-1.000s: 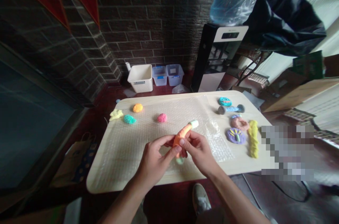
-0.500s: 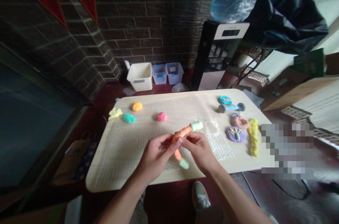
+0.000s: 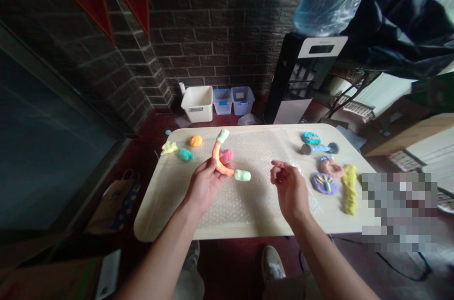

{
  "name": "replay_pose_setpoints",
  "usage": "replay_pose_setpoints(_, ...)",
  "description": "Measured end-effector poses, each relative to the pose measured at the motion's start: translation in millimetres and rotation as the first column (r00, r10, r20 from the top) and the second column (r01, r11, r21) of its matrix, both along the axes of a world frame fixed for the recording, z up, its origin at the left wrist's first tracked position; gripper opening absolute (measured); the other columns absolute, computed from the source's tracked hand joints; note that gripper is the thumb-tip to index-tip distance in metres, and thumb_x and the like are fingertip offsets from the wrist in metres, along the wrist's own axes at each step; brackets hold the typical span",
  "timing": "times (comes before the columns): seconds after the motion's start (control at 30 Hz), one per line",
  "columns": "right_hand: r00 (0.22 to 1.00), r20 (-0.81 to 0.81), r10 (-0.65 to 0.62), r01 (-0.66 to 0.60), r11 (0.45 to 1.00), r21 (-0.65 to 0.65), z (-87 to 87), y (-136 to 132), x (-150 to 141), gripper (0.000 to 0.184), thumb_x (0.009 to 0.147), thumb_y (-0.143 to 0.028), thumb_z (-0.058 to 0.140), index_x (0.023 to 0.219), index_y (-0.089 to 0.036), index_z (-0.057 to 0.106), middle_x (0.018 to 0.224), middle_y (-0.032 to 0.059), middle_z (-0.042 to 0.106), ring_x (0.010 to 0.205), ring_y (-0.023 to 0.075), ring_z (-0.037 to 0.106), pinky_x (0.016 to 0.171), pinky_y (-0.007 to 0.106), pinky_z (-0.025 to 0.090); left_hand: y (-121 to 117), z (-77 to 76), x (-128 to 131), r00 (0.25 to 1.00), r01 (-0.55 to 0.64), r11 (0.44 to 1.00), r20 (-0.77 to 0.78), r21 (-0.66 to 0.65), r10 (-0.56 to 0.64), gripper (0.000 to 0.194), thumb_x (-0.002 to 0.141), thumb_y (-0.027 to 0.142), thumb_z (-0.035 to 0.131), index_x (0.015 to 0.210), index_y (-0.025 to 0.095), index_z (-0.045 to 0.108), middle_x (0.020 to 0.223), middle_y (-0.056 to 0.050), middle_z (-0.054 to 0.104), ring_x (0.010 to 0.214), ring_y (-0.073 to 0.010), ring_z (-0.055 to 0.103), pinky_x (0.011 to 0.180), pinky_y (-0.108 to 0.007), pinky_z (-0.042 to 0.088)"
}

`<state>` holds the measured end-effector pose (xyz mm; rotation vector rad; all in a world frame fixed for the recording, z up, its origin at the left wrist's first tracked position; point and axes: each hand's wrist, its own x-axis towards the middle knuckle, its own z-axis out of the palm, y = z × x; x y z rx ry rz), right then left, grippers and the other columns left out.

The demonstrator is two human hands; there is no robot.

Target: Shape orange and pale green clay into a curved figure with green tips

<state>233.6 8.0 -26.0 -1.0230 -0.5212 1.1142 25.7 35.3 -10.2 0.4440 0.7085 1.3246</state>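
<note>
My left hand grips a curved orange piece of modelling clay with pale green ends, bent like a horseshoe. It is held above the bubble wrap, one green end pointing away from me and the other to the right. Apart from it, over the right part of the wrap, my right hand is empty, with the index finger stretched out and the other fingers loosely curled. Partly behind the clay horseshoe lies a pink clay lump.
Left on the table lie orange, teal and pale yellow clay lumps. At the right are a dumbbell-shaped piece, a purple disc, a pinkish ring and a yellow strip. Beyond stands a water dispenser.
My right hand has let go of the orange clay piece and moved right. My left hand has lifted it leftward and turned it. The view has shifted slightly left.
</note>
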Motion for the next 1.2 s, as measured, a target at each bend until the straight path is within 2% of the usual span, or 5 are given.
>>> replay_pose_setpoints(0.23,0.965,0.191,0.181,-0.186,0.982,0.011,-1.6,-25.0,-3.2,0.026,0.088,-0.039,0.069,0.090,-0.015,0.078,0.073,0.0028,0.067,0.059,0.0137,0.052,0.056,0.029,0.036,-16.0,-7.7,-23.4,0.989,-0.145,0.986,0.016,-0.078,0.146,0.012,0.101,0.016,0.062,0.102,0.012,0.074,0.112,-0.015,0.079,0.107,-0.0229,0.076,0.104,-0.039,0.056)
replay_pose_setpoints(0.53,0.925,0.338,0.173,-0.202,0.978,0.050,2.7,-73.1,3.3,0.033,0.087,-0.048,0.073,0.092,-0.016,0.077,0.073,0.0027,0.067,0.057,0.0146,0.051,0.054,0.030,0.038,-73.1,6.4,-60.0,0.974,-0.219,0.976,0.064,-0.003,0.219,0.003,0.093,0.016,0.075,0.094,0.014,0.073,0.113,-0.014,0.080,0.110,-0.0200,0.074,0.095,-0.029,0.056)
replay_pose_setpoints(0.7,0.894,0.385,0.228,-0.263,0.964,0.041,5.8,-94.4,-21.7,0.039,0.084,-0.053,0.076,0.090,-0.015,0.077,0.072,0.0037,0.068,0.055,0.0149,0.053,0.052,0.029,0.039,-103.3,15.3,-55.4,0.970,-0.209,0.977,0.137,0.032,0.203,0.011,0.088,0.016,0.080,0.098,0.016,0.074,0.113,-0.011,0.079,0.112,-0.0195,0.074,0.103,-0.033,0.056)
replay_pose_setpoints(0.9,0.805,0.456,0.380,-0.421,0.907,-0.014,6.5,-119.8,-65.2,0.044,0.086,-0.058,0.077,0.097,-0.016,0.077,0.078,0.0038,0.070,0.056,0.0144,0.057,0.051,0.027,0.043,-123.0,1.6,-41.0,0.966,-0.171,0.984,0.205,0.046,0.158,0.020,0.081,0.013,0.085,0.096,0.019,0.073,0.100,-0.003,0.078,0.103,-0.0170,0.074,0.104,-0.035,0.057)
replay_pose_setpoints(1.2,0.794,0.449,0.409,-0.462,0.887,0.008,16.8,-119.0,-97.4,0.054,0.086,-0.061,0.078,0.115,-0.017,0.072,0.080,0.0030,0.070,0.057,0.0149,0.061,0.049,0.025,0.045,-134.9,-9.2,-23.7,0.989,-0.086,0.989,0.130,0.119,0.070,0.042,0.066,0.024,0.097,0.099,0.018,0.072,0.100,-0.005,0.078,0.088,-0.0174,0.073,0.081,-0.028,0.057)
